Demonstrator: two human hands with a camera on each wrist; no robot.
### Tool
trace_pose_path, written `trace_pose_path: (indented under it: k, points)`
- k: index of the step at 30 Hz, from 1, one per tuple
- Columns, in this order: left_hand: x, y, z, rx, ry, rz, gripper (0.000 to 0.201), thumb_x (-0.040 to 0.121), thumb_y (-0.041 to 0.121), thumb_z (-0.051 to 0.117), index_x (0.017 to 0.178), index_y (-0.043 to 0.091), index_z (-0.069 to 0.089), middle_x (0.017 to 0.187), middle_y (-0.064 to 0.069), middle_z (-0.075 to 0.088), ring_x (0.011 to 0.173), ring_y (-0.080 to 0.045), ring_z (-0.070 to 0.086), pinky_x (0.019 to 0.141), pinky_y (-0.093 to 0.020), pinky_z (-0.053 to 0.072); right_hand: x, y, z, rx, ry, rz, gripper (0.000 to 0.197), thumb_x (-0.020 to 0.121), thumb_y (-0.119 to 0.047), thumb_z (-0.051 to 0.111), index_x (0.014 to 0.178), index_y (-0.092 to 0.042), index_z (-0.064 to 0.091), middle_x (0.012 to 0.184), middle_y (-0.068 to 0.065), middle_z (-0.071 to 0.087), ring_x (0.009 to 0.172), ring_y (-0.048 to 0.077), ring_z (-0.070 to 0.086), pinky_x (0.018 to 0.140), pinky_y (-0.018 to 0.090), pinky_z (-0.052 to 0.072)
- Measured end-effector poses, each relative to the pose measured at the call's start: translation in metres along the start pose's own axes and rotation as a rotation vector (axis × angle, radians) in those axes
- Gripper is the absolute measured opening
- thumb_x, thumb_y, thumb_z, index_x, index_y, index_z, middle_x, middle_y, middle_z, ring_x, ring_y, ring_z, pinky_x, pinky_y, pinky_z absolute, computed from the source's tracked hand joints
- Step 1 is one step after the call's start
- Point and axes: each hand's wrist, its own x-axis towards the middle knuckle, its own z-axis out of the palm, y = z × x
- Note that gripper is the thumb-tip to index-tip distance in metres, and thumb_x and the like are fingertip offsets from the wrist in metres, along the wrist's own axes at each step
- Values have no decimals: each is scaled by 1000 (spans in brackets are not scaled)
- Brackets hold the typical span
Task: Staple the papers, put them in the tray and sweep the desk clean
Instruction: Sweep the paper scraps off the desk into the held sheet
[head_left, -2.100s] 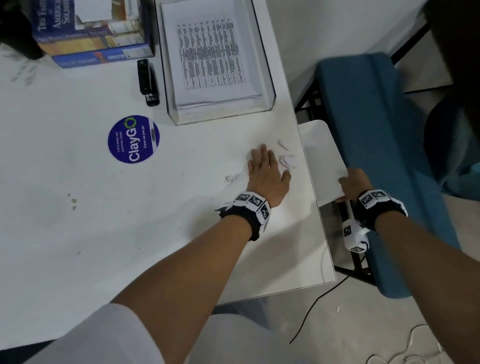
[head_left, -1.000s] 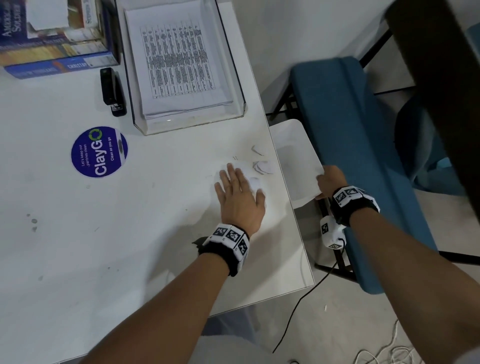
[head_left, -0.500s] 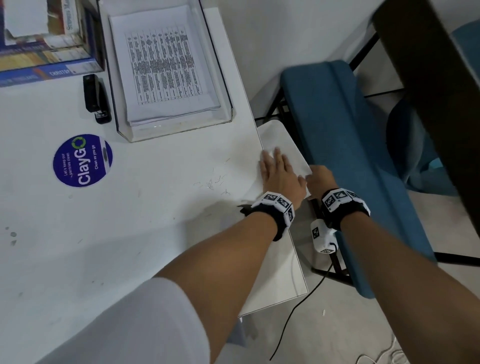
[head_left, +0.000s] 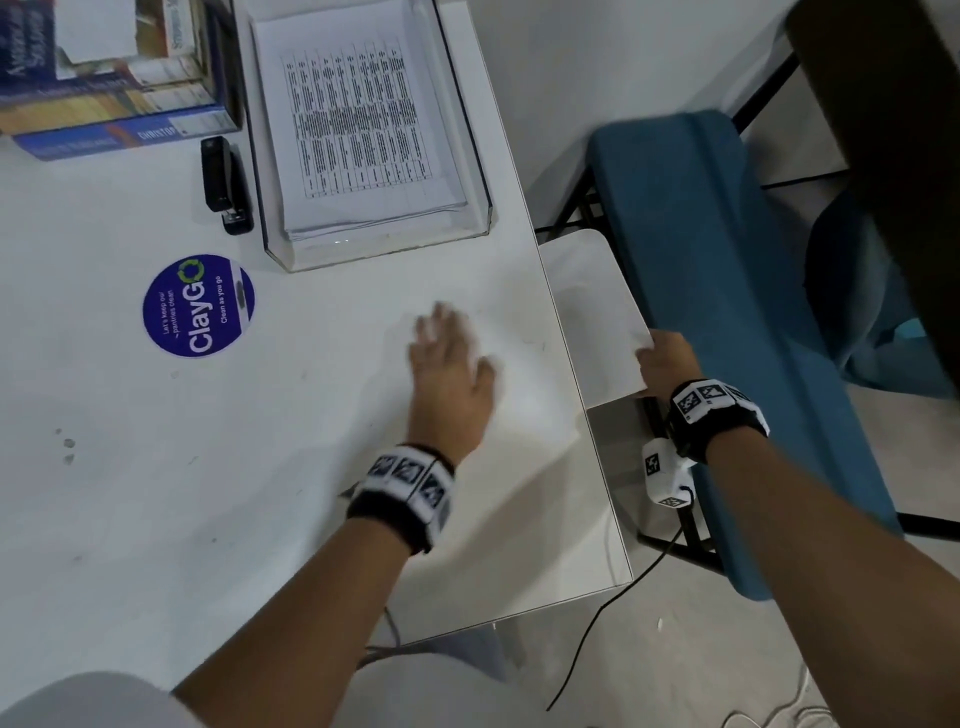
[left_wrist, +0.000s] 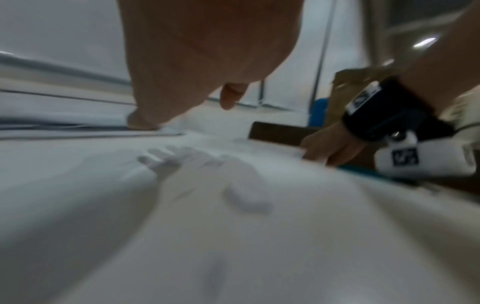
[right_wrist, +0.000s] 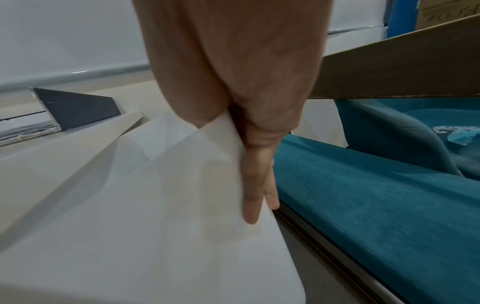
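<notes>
Left hand flat over the desk, right hand pinching a blank sheet at the desk's right edge.
Left fingers look outstretched, though blurred; the papers lie in the clear tray, the stapler just left of it.

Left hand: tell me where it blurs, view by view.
Head view: the left hand is smeared at the fingertips, while the stapler stays sharp. Left wrist view: nearly the whole frame streaks. Right wrist view: the right hand on the paper is mostly crisp.
</notes>
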Motion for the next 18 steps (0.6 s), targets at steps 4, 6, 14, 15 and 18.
trace_pose_path:
  k: [4, 6, 14, 15, 18]
  points:
    - [-32, -42, -4, 138, -67, -304, 68, 98, 33, 27, 148, -3, 1, 160, -20, -9, 148, -35, -9, 121, -51, 0, -1, -3, -1, -8, -7, 2, 27, 88, 2, 43, 108, 7, 61, 100, 25, 62, 100, 39, 60, 72, 31, 42]
    - [-34, -33, 9, 166, -97, -322, 72, 97, 38, 26, 148, -6, -1, 158, -23, -12, 146, -38, -13, 120, -52, -2, -1, -4, -1, -20, 5, 4, 28, 88, 2, 44, 109, 7, 61, 108, 27, 64, 104, 41, 59, 81, 38, 47]
    - [0, 53, 61, 170, -181, -209, 80, 94, 47, 27, 147, -7, -1, 155, -29, -15, 143, -47, -17, 120, -53, -3, -3, -1, 1, -29, 23, 10, 28, 88, 1, 44, 109, 5, 62, 111, 27, 65, 104, 43, 60, 89, 43, 50]
    - [4, 60, 67, 188, -197, -188, 80, 94, 47, 27, 147, -7, -1, 155, -29, -15, 142, -47, -18, 120, -54, -3, -4, -2, 0, -26, 24, 14, 28, 88, 1, 44, 108, 5, 62, 110, 27, 65, 103, 43, 60, 89, 45, 50]
    - [12, 73, 81, 250, -252, -70, 80, 93, 46, 29, 147, -6, -1, 156, -27, -13, 144, -44, -18, 120, -52, -5, -6, -1, -1, -21, 24, 17, 27, 87, 2, 44, 106, 5, 63, 106, 27, 66, 99, 43, 62, 85, 46, 53]
